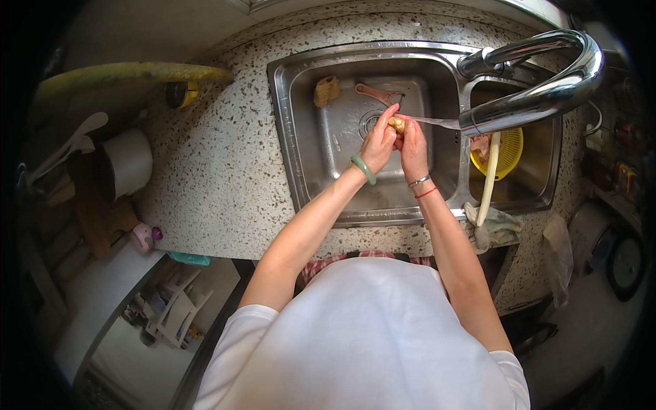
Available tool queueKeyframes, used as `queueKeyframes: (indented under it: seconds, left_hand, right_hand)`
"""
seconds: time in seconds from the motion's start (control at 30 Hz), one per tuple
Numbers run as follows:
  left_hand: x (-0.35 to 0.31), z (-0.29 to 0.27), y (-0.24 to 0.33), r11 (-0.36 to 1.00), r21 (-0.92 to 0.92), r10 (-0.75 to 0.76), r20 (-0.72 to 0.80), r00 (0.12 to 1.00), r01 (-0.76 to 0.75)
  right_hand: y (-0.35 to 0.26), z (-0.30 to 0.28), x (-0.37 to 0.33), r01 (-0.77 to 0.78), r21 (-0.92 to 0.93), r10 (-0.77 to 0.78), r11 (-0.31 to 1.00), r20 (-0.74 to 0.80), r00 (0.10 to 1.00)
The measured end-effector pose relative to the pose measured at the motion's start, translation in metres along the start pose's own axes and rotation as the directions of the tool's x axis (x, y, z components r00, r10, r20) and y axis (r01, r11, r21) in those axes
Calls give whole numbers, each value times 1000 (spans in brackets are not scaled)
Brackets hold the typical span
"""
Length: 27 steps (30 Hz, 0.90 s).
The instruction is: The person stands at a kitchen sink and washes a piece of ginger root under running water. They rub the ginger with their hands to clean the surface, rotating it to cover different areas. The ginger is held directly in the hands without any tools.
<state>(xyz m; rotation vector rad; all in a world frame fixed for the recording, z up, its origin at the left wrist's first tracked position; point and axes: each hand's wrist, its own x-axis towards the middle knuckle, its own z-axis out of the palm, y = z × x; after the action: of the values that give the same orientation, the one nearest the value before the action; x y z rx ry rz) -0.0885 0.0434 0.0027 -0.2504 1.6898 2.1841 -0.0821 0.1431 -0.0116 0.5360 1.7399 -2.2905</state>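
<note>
Over the large sink basin (311,157), my left hand (377,147) and my right hand (413,147) meet around a small, knobby, yellowish piece of ginger (397,124). The fingers of both are closed about it and partly hide it. A thin stream of water (437,123) runs from the chrome faucet (533,102) onto my hands. Beyond them, a peeler (374,93) with a pinkish-brown handle lies on the basin floor. To its left rests a tan, block-like piece (326,91), whose kind I cannot make out.
In the smaller right basin sits a yellow colander (509,154) with raw meat (481,146). Across the rim lies a long pale stalk (488,181), its near end by a crumpled cloth (502,227). A white pot (128,164) stands left on the speckled counter (212,157).
</note>
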Motion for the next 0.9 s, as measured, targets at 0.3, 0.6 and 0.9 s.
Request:
queueKeyframes:
  seconds: [0.3, 0.6, 0.9]
  left_hand:
    - [5, -1, 10, 998, 21, -57, 3, 998, 57]
    - [5, -9, 20, 947, 316, 34, 54, 998, -49]
    - [12, -13, 10, 989, -93, -107, 72, 992, 114]
  right_hand:
    - [-7, 0, 0, -151, 89, 149, 985, 25, 988]
    - [-28, -6, 2, -493, 342, 412, 800, 286, 865]
    - [-32, 1, -7, -267, 34, 261, 963, 119, 958]
